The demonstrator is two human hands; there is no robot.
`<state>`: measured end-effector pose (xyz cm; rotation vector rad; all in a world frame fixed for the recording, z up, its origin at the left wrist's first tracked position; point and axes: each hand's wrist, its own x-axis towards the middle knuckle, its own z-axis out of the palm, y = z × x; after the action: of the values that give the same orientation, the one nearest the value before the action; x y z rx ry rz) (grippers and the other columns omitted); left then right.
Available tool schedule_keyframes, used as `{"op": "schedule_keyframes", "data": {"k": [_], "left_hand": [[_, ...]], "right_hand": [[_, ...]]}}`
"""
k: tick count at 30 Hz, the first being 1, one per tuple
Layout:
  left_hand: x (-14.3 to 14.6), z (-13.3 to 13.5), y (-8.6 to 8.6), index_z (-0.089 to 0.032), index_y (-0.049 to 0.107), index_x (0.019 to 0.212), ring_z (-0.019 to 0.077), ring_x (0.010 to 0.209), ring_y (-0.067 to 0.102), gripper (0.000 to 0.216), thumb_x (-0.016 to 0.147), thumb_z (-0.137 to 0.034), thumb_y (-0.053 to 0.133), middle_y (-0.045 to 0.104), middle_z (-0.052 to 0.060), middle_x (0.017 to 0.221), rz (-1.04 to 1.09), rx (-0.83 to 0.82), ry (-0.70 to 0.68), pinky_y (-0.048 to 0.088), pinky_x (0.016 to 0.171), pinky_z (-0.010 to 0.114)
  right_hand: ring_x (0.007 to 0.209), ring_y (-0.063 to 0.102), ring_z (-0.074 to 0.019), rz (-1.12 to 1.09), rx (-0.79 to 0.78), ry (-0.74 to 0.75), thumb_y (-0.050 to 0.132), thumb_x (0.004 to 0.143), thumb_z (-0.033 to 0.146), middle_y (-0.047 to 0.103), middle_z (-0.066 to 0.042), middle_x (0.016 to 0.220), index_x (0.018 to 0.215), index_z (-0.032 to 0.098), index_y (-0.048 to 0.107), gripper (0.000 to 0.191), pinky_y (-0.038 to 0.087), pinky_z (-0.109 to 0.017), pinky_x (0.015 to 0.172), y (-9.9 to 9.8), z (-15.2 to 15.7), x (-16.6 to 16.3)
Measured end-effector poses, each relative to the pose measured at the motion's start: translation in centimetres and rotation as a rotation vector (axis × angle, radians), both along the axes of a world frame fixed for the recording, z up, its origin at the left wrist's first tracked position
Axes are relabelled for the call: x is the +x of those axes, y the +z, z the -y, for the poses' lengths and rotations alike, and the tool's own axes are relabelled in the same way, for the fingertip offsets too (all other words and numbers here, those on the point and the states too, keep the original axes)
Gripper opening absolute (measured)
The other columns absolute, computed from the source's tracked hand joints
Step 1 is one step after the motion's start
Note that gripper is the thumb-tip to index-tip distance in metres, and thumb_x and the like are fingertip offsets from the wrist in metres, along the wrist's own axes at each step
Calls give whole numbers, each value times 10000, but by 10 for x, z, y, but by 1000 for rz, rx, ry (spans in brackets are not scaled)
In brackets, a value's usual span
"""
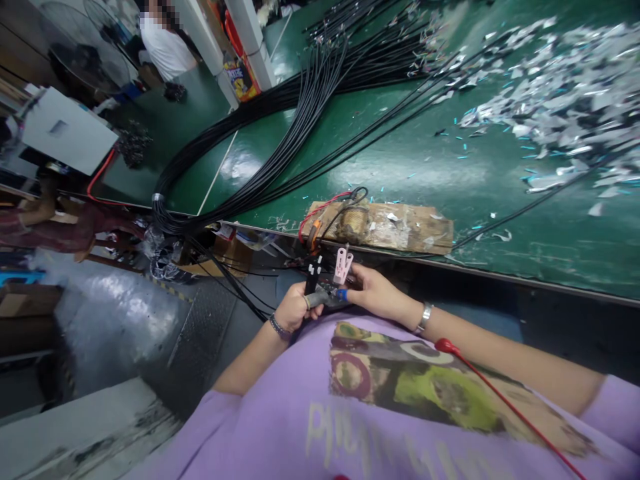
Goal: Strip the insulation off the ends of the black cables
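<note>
We see our two hands close together in front of one purple shirt [260,400], just off the near edge of one green table [400,157]. Our left hand [293,308] is closed around one small dark piece [330,291], which lies between the two hands. Our right hand [375,291] has bent fingers at its far side, and its one blue-wrapped thumb [345,295] meets the piece; we cannot tell whether it grips it. One pink clip [343,266] stands up by our right fingers, and one black strip [313,277] with white marks rises beside our left hand. Each wrist wears one band.

Just beyond the hands, one wooden board [425,227] lies along the table edge. Behind it curves one big bundle [280,170] of black cables, too many for us to count. One spread of scraps [565,93] covers the table's far right. One white box [67,130] sits at the far left, and one person in white [165,43] shows near the top.
</note>
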<state>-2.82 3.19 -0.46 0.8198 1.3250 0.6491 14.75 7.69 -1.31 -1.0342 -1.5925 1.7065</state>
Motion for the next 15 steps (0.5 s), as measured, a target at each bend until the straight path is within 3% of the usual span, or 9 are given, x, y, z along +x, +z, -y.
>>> {"op": "schedule_keyframes", "data": {"k": [3,6,9,12,15], "left_hand": [[5,0,-1,-144,545,590,57,411,378,399,612,-517,681,466,-49,459,-213,239,41,294,422,194],[8,2,-3,-130,623,666,85,537,456,343,636,-465,692,539,-25,567,-339,383,-93,350,527,206],[7,5,-3,-122,626,665,89,541,466,384,618,-496,703,536,-23,574,-255,328,-241,353,535,209],[5,9,1,-134,574,650,67,431,426,467,595,-585,681,500,-38,497,-118,175,-188,328,449,200],[4,11,6,-147,525,647,63,368,431,508,579,-629,669,519,-33,473,-35,70,-118,316,390,191]], "right_hand": [[738,559,-172,11,-55,-29,581,596,243,603,-13,759,816,171,560,233,479,-305,722,0,1,1],[757,573,-177,40,-61,-81,573,594,217,628,-18,781,811,176,574,221,477,-297,724,0,0,2],[697,571,-168,107,-133,-152,567,585,195,637,-18,748,790,167,584,207,470,-277,653,-1,-1,2],[583,519,-137,113,-271,-219,570,617,252,585,8,627,753,159,571,164,421,-248,546,-1,-2,2],[465,390,-84,53,-323,-170,591,647,388,458,61,496,681,172,525,228,316,-215,455,1,0,3]]}}
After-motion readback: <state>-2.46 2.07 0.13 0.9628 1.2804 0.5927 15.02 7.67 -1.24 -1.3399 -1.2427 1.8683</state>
